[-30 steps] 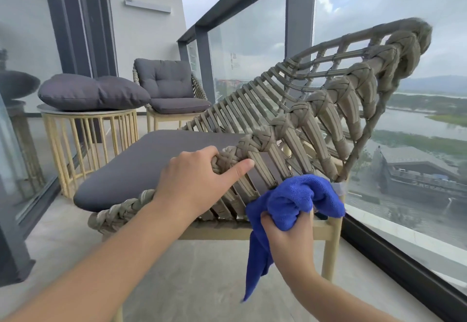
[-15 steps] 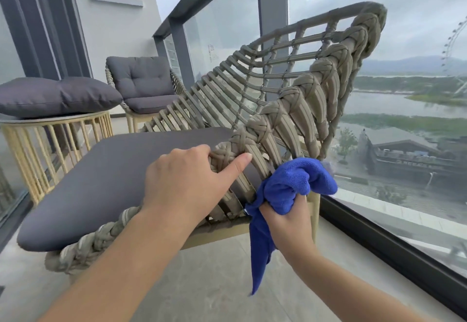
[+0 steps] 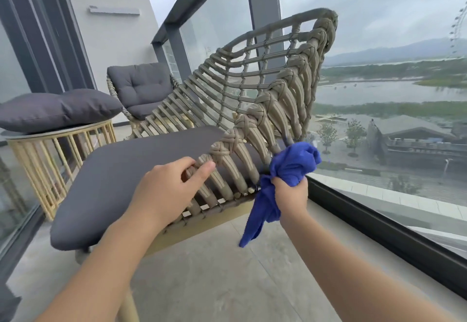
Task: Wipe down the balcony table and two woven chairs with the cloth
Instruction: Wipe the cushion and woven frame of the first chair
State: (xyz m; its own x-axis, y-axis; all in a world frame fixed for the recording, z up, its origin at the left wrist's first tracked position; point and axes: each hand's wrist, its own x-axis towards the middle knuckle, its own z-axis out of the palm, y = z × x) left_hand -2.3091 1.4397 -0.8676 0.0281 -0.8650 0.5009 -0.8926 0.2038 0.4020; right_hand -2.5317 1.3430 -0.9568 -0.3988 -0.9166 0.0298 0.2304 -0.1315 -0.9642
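Right grip (image 3: pixel 290 195) holds my bunched blue cloth (image 3: pixel 293 161) against the near woven chair (image 3: pixel 267 109) at its 4 o'clock edge. Left grip (image 3: pixel 166 185) pinches the braided rim. Counter (image 3: pixel 58 142), cushion-topped, at 9 o'clock.

Two bare forearms seen entering from bottom edge. No sleeves, gloves worn. Left hand (image 3: pixel 166 193) and right hand (image 3: pixel 290 195) uncovered; short, unpainted nails noted on left fingers.

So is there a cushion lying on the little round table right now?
Yes, a grey cushion lies on top of the round slatted table, left of the near woven chair.
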